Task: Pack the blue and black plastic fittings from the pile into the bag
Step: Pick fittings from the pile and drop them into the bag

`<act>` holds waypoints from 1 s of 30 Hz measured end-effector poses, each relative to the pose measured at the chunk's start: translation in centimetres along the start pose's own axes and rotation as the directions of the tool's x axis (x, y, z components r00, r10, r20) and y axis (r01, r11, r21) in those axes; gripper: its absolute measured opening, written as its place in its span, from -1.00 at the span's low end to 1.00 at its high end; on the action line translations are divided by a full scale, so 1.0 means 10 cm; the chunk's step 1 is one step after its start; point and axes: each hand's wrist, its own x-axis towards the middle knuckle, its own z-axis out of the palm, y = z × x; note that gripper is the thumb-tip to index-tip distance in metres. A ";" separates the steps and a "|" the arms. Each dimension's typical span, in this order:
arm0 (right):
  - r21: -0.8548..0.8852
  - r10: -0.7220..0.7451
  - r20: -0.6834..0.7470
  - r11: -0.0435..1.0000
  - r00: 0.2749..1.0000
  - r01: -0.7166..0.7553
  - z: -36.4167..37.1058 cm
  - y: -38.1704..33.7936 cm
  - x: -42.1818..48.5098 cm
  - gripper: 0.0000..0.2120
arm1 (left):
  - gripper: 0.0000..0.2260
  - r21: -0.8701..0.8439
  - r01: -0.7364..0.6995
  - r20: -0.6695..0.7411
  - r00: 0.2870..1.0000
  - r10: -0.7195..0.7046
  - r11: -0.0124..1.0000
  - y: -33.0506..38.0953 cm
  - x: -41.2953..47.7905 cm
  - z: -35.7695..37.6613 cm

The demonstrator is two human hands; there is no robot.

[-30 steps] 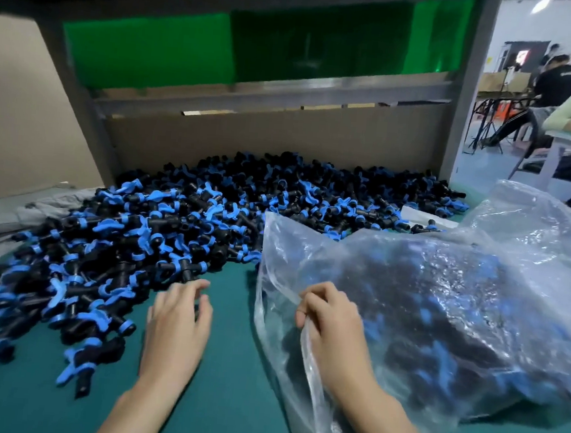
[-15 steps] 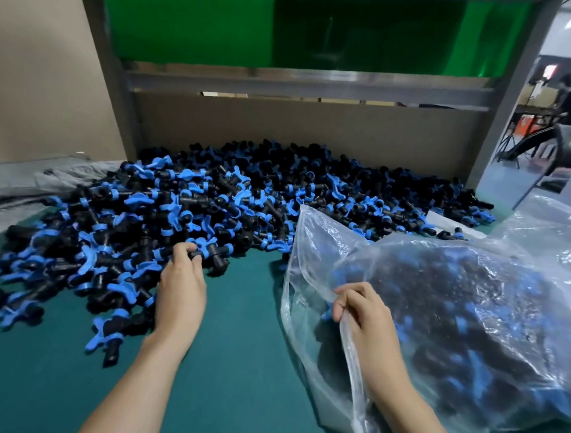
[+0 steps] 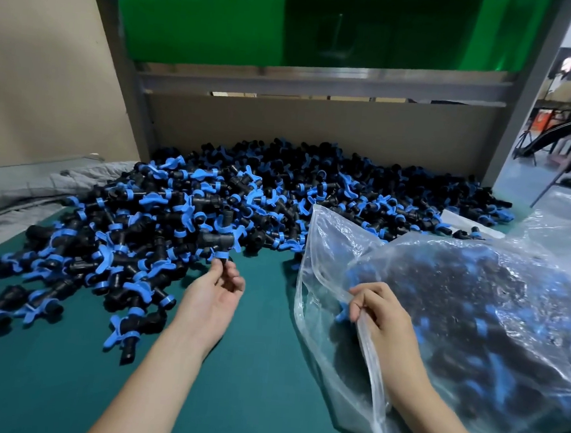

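Nearest the worktop's (image 3: 258,368) front edge, the right hand (image 3: 380,312) clamps the clear bag's (image 3: 475,299) lip, its mouth gaping leftward. The left hand (image 3: 215,289) pinches the black stem of a tee fitting (image 3: 214,239). Rigid, light plastic, I'd say, with blue winged collars likely to snag neighbours, so the bare stem is the sensible hold. Beyond, the pile (image 3: 244,206) sprawls to the worktop's back edge.

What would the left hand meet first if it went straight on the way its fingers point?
The left hand, pinching one fitting, points forward at the pile. It would likely meet the pile's near edge first, just beyond that fitting, though depth is unclear.
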 end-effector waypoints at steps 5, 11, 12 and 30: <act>-0.024 0.002 0.009 1.000 1.000 -0.002 0.00 -0.01 0.01 -0.57 | -0.90 0.532 -0.339 0.045 0.926 0.375 0.775 -0.08 0.04 -0.07; -0.036 0.006 0.021 0.999 1.000 -0.006 -0.02 -0.04 -0.01 -0.58 | -0.89 0.590 -0.375 0.058 0.903 0.426 0.714 -0.11 0.05 -0.08; -0.037 0.003 0.023 0.999 1.000 -0.002 -0.02 -0.05 -0.02 -0.59 | -0.89 0.588 -0.376 0.057 0.903 0.427 0.716 -0.11 0.04 -0.08; -0.021 0.010 0.026 1.000 1.000 -0.009 -0.02 -0.06 -0.01 -0.60 | -0.74 0.091 -0.036 -0.084 0.995 0.044 0.995 -0.02 -0.02 0.02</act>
